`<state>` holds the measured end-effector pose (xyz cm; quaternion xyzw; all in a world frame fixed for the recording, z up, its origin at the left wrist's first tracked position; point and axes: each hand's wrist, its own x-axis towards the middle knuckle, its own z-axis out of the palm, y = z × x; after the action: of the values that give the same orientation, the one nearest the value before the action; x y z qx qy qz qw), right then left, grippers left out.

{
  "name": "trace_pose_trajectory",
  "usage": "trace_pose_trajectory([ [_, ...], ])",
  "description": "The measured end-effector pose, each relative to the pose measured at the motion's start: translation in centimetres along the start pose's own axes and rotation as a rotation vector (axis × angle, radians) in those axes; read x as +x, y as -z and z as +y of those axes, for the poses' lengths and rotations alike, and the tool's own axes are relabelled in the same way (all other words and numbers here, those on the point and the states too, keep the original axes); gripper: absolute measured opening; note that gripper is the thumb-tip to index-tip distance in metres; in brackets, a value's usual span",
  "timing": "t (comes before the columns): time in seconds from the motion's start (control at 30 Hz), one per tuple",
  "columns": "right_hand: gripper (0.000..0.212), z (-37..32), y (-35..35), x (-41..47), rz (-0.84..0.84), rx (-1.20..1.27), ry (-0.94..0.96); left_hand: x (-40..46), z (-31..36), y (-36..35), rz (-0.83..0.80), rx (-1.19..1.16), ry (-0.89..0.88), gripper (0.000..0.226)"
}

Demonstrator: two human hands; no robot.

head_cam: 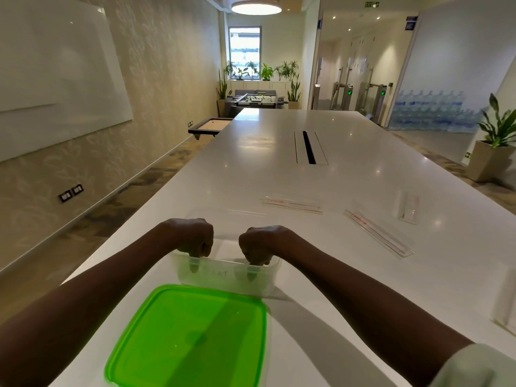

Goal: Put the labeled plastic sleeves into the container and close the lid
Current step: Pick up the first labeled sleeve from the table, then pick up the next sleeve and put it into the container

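A clear plastic container (226, 277) stands open on the white table in front of me. My left hand (192, 237) and my right hand (259, 244) both grip its near rim, fingers curled over the wall. The green lid (187, 336) lies flat on the table just in front of the container. Three clear plastic sleeves with red labels lie beyond and to the right: one (291, 204) past the container, a long one (378, 237) on a diagonal, and a third (409, 208) farther right. I cannot tell whether anything lies inside the container.
The long white table (321, 141) stretches ahead, with a black cable slot (308, 148) in its middle. Another clear sleeve-like piece (505, 303) lies at the right edge. A potted plant (491, 146) stands on the floor to the right. A whiteboard hangs on the left wall.
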<state>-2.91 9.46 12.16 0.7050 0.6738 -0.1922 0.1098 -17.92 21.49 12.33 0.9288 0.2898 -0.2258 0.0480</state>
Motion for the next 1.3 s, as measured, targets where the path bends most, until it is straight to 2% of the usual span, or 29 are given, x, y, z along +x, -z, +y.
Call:
trace_pose_trajectory([
  [0.1,0.032,0.5,1.2,-0.7,0.009,0.0,0.031,-0.5,0.3,1.1,0.006,-0.095,0.007,0.039],
  [0.23,0.045,0.9,3.1,-3.3,0.179,-0.008,0.081,-1.1,1.0,3.1,0.099,-0.254,0.015,0.041],
  [0.3,0.043,1.5,3.8,-5.0,0.279,0.029,0.103,-1.6,1.7,4.3,0.228,-0.316,0.0,0.036],
  [0.43,0.039,3.5,4.4,-8.6,0.465,0.145,0.114,-1.8,4.2,6.6,0.609,-0.35,-0.043,0.03],
  [0.57,0.035,6.0,4.0,-12.5,0.632,0.271,0.124,-1.7,8.1,9.0,0.918,-0.605,-0.075,0.027],
  [0.67,0.035,8.8,3.1,-15.1,0.749,0.344,0.086,-1.0,11.8,10.8,1.097,-0.725,-0.103,0.023],
  [0.73,0.033,11.0,2.1,-16.3,0.817,0.377,0.029,-0.2,14.6,11.5,1.154,-0.82,-0.132,0.022],
  [0.8,0.031,13.5,0.9,-17.2,0.881,0.424,-0.046,1.0,17.6,11.8,1.154,-0.908,-0.165,0.021],
  [1.0,0.029,20.6,-3.9,-18.6,0.962,0.544,-0.303,6.2,24.9,10.8,0.958,-1.029,-0.15,0.023],
  [1.17,0.025,25.7,-8.1,-18.5,1.005,0.61,-0.565,11.6,27.8,8.9,0.858,-1.044,-0.075,0.018],
  [1.3,0.031,28.3,-10.8,-18.0,0.968,0.694,-0.664,15.6,28.5,7.1,0.77,-1.013,-0.028,0.025],
])
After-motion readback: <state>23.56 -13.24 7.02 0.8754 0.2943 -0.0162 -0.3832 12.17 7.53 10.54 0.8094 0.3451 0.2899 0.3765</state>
